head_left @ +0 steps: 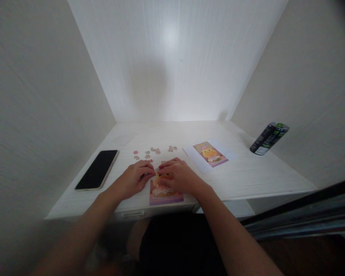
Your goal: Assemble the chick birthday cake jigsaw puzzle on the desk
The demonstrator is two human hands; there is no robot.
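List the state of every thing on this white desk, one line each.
Pink duck jigsaw puzzle: partly assembled, flat.
Loose puzzle pieces: scattered, unplaced.
Black smartphone: screen dark, face up.
Black drink can: upright.
Printed duck picture sheet: flat.
Left hand, right hand: pressing on puzzle.

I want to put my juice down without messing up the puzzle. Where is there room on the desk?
Bare desk lies between the picture sheet and the can, and along the back wall. It is crowded in the middle: loose pieces, the puzzle under both hands, and the phone to the left.
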